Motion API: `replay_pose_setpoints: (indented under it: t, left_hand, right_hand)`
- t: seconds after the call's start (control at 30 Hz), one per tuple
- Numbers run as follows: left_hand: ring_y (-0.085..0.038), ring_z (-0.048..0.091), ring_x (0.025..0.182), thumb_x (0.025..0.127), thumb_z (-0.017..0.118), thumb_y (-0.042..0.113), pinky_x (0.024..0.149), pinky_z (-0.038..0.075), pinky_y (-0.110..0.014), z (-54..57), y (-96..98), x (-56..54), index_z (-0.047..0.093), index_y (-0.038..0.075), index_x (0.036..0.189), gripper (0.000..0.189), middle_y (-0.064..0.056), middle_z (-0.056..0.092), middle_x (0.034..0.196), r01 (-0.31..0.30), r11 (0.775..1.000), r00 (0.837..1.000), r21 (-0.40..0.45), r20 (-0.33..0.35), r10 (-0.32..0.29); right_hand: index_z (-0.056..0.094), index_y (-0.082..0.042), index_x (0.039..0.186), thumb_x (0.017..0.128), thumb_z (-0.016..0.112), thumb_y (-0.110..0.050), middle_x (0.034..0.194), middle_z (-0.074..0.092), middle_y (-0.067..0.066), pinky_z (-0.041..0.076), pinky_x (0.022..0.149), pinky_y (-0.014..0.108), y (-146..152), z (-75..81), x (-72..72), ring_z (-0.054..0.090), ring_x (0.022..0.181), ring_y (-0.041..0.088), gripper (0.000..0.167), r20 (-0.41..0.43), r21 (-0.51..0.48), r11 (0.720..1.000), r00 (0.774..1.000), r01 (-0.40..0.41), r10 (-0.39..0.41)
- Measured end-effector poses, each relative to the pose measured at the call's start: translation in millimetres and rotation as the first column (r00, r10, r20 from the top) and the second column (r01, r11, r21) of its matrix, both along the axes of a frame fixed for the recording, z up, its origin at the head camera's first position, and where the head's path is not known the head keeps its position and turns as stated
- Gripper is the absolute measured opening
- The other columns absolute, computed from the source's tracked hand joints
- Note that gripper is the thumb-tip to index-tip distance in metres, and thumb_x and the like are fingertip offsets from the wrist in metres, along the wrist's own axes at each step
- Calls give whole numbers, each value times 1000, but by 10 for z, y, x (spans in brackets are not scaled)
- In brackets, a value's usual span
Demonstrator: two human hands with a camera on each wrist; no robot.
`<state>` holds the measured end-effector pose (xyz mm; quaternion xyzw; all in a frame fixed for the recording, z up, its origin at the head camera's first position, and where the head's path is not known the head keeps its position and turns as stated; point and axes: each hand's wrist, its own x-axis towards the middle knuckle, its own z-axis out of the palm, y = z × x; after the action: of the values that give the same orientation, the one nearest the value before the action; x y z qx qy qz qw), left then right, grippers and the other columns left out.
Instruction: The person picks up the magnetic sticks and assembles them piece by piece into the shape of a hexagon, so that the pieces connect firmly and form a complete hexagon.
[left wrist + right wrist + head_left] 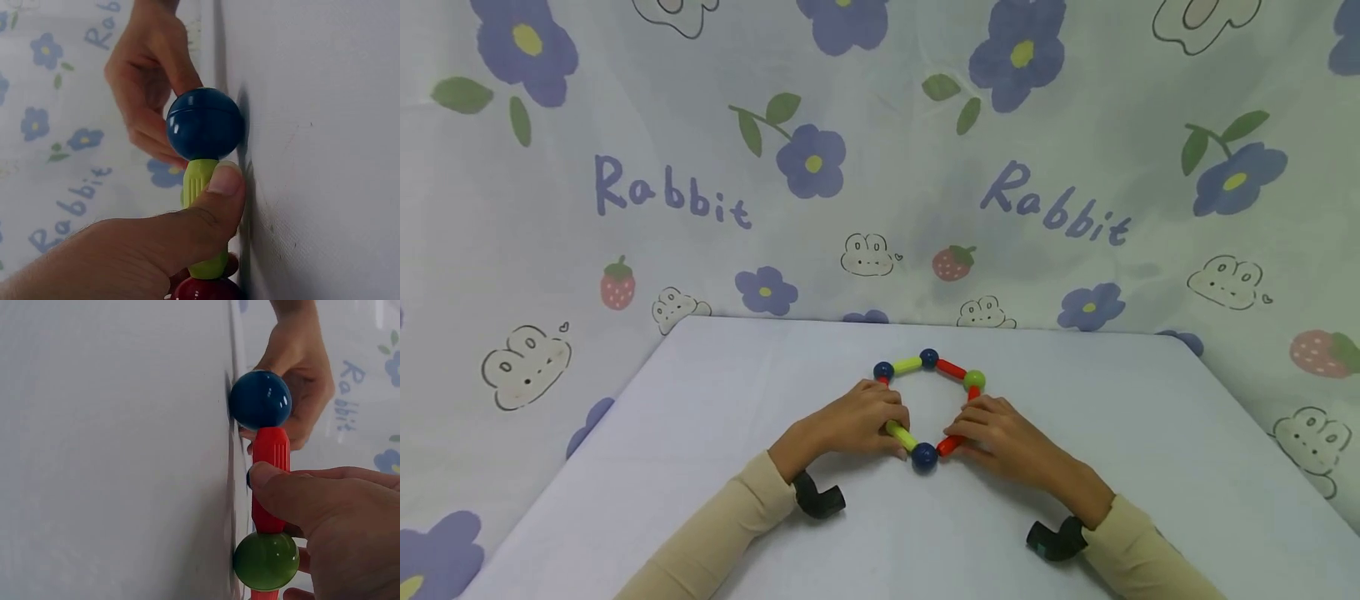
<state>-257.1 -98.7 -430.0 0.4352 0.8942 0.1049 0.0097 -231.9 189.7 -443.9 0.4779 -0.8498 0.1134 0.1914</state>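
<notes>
Balls and rods form a ring on the white table. My left hand [865,417] pinches a yellow-green rod [201,178] between thumb and fingers; this rod joins a blue ball [205,125] to a red ball [209,289] that the hand hides in the head view. My right hand [1011,442] pinches a red rod [270,450], thumb on its near side. One end of that rod meets a green ball [267,561]. Its other end is at the same blue ball [925,457]; whether they touch I cannot tell.
At the ring's far side are two dark blue balls [929,358], another green ball [974,381], a yellow-green rod [907,365] and a red rod [951,368]. Black curved pieces [820,497] sit at both wrists. A patterned cloth [880,192] hangs behind the table [760,350].
</notes>
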Motion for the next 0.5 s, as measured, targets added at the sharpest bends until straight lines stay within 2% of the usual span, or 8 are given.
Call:
replay_pose_setpoints:
  t: [0.2,0.5]
  left_hand:
    - [-5,49,85,86,73,53,106,38,-43,1,26,17,70,25,102,32,13,57,87,-23,1000,999,-4,-30,23]
    - [-7,49,84,86,74,51,105,39,-43,-5,20,45,69,25,99,29,13,56,86,-64,998,996,18,-61,65]
  right_hand:
    - [75,-18,108,78,86,-27,102,71,-7,53,88,39,-3,1,13,60,102,15,33,0,-5,1000,1000,5,-5]
    - [75,-21,108,80,85,-31,100,70,-8,53,87,36,-38,-7,35,58,100,13,31,7,30,994,995,103,-104]
